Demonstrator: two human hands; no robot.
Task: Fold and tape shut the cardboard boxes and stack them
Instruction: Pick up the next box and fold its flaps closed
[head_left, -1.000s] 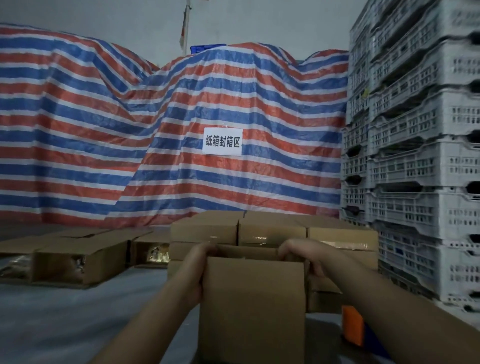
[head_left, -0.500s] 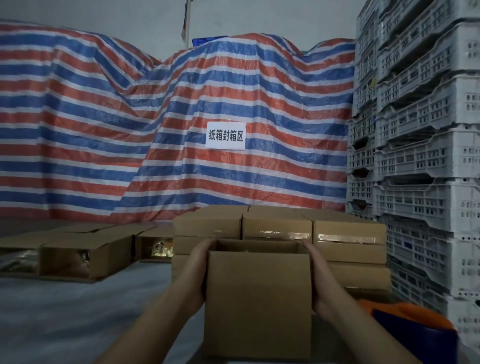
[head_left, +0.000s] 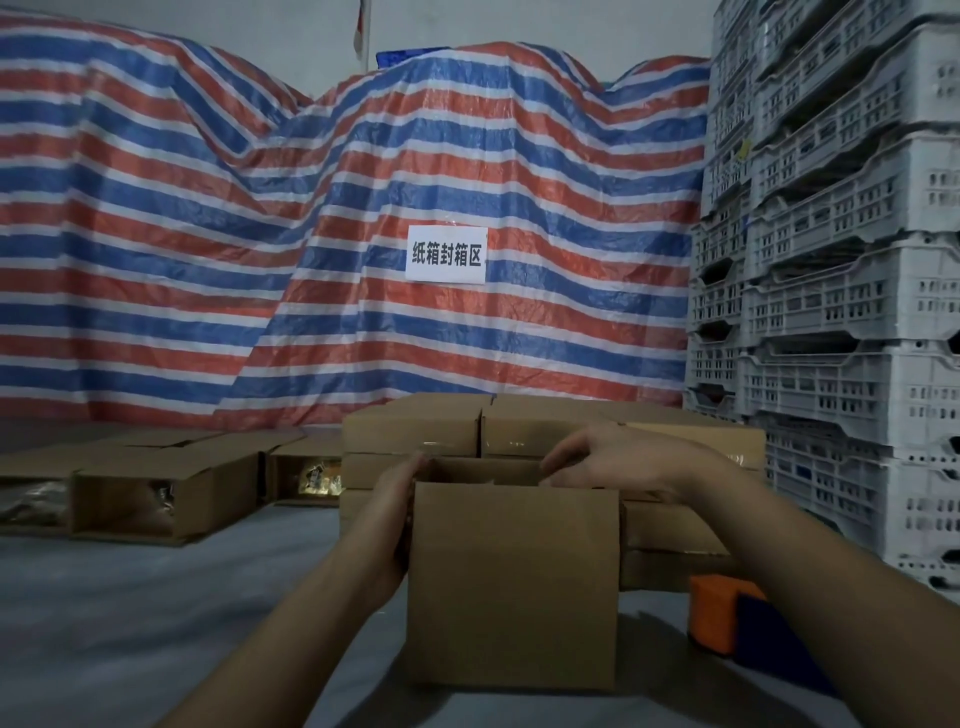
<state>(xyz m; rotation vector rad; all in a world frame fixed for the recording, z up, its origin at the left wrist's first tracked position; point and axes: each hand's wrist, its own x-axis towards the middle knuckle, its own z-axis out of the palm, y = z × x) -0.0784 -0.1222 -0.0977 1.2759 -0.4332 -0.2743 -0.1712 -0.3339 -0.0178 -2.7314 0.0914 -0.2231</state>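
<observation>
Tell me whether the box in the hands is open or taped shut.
Open. The cardboard box shows a dark gap at its top, with no tape there; the left hand grips its side, the right hand reaches over the rim.

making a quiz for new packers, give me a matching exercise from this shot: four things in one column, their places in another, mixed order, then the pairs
Things:
1. open box
2. plastic crates
3. paper sign
4. tape dispenser

Places:
A. stacked along the right side
B. on the striped tarp
C. between both hands, front centre
D. low, right of the open box

Pairs: 1-C, 2-A, 3-B, 4-D
</observation>
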